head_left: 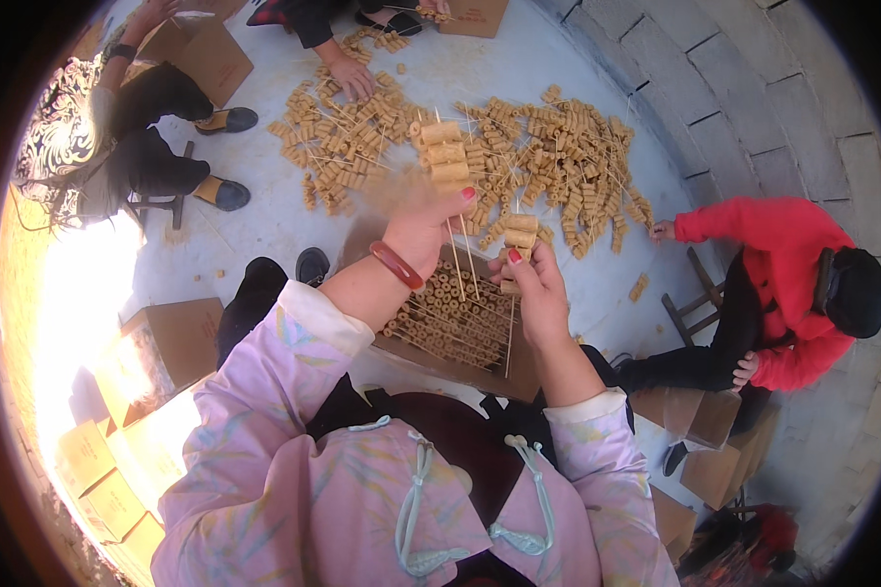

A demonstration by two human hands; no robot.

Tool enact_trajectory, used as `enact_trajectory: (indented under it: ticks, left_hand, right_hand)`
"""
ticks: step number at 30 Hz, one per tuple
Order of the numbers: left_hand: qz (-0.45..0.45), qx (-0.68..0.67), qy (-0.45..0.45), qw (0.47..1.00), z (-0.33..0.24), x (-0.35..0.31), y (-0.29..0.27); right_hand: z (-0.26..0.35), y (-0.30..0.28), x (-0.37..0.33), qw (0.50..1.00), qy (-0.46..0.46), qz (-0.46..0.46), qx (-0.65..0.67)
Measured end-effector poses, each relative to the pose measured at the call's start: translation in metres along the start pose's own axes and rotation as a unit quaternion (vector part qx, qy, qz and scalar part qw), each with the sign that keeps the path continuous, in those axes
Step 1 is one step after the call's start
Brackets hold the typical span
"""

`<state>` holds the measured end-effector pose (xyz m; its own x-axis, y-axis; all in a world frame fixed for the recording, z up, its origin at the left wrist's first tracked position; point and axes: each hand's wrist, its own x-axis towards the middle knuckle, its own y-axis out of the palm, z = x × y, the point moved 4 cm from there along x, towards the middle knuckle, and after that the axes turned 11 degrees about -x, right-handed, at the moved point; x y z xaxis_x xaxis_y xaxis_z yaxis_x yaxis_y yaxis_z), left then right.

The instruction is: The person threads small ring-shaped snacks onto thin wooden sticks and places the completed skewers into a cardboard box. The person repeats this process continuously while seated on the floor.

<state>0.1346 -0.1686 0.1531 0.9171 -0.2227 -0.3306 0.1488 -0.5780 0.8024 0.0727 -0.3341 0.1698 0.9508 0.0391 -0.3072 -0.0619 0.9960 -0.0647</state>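
Note:
My left hand [423, 233], with a reddish bangle at its wrist, grips skewers of tan ribbed rolls [445, 147]. Their bare sticks point down toward me; some of this hand's fingers are smeared by motion. Close by on the right, my right hand [540, 293] pinches another skewer of tan rolls [521, 233], its stick running downward. Below both hands stands an open cardboard box [460, 368], with many skewered rolls [431, 328] packed in rows, their round hollow ends showing. Beyond my hands, a large heap of skewered rolls [568, 161] lies spread on the pale floor.
A co-worker's hand [352, 76] reaches into the heap's far left. At right, a person in red [773, 284] sits with one hand at the heap's edge. Another person sits far left. Cardboard boxes [181, 342] stand at left and lower right. A block wall [744, 88] curves along the right.

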Motion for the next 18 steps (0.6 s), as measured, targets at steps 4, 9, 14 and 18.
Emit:
enact_trajectory:
  ticks: [4, 9, 14, 18]
  left_hand:
    - [0.016, 0.090, 0.012, 0.996, 0.012, -0.006, 0.003]
    - [0.052, 0.136, -0.042, 0.988, 0.046, -0.025, 0.008]
    - [0.097, 0.077, -0.099, 0.987, 0.049, -0.035, 0.010]
    - [0.095, 0.072, -0.097, 0.988, 0.048, -0.039, 0.017]
  right_hand:
    - [0.015, -0.008, 0.004, 0.988, -0.029, -0.024, 0.147]
    - [0.023, 0.007, 0.005, 0.972, -0.071, -0.009, 0.222]
    - [0.025, 0.012, 0.005, 0.984, -0.136, -0.041, 0.108]
    - [0.020, 0.016, 0.007, 0.983, -0.123, -0.043, 0.128]
